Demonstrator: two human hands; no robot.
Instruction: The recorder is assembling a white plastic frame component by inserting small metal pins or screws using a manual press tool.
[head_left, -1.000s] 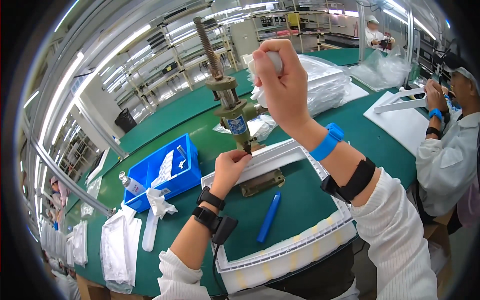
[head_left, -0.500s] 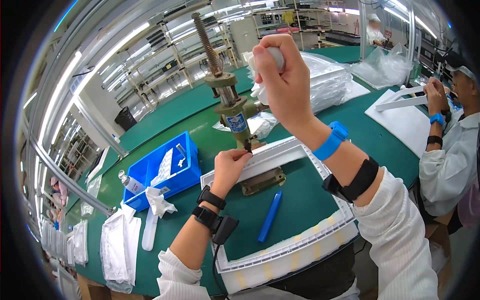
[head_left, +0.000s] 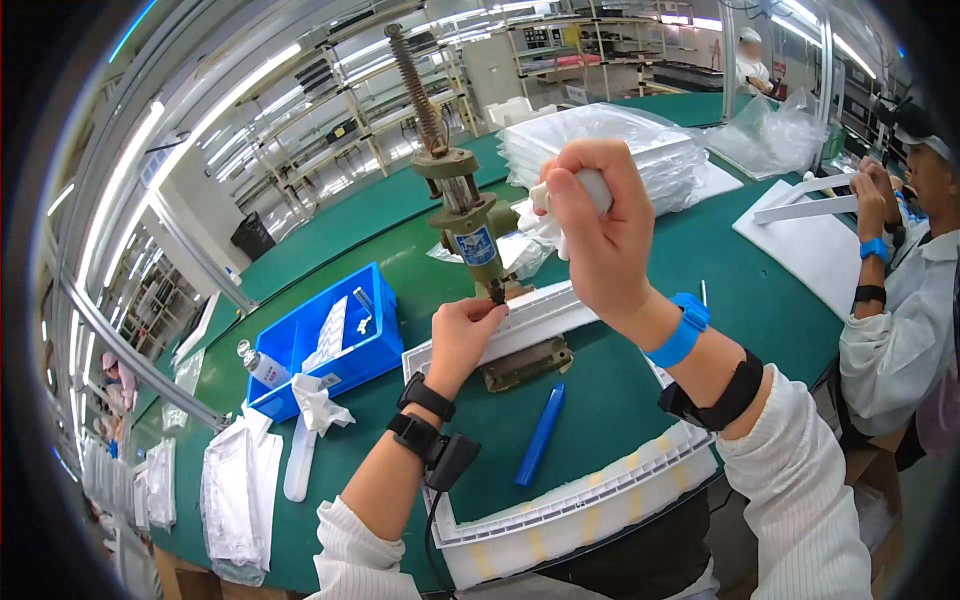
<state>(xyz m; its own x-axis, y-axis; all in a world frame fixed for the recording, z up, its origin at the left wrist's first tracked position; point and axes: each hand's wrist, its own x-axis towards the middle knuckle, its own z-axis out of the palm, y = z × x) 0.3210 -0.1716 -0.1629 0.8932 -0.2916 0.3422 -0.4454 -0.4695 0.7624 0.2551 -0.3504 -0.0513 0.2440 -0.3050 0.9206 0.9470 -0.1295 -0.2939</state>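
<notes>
A green hand press point(head_left: 470, 215) with a tall spring stands over a large white rectangular frame point(head_left: 580, 503). Thumb and fingers of my left hand point(head_left: 463, 338) are pinched at the frame's far side, right under the press's dark tip; whatever they hold is hidden. My right hand point(head_left: 605, 240) is closed in a fist round the press handle point(head_left: 594, 190), whose rounded pale end shows, with white wrapping beside it. The far side of the frame lies across the press's base point(head_left: 528, 366). Inside the frame's opening lies a blue pen-like tool point(head_left: 540, 435).
Left of the press sits a blue divided bin point(head_left: 350, 368) with a bottle point(head_left: 262, 366) and small parts. Nearby are crumpled tissue point(head_left: 318, 405) and bagged white pieces point(head_left: 236, 490). Wrapped frames point(head_left: 610, 150) are stacked behind. A co-worker point(head_left: 895, 300) holds a white frame at the right.
My right hand has come down and slightly right with the press handle. My left hand stays at the press tip, almost unmoved.
</notes>
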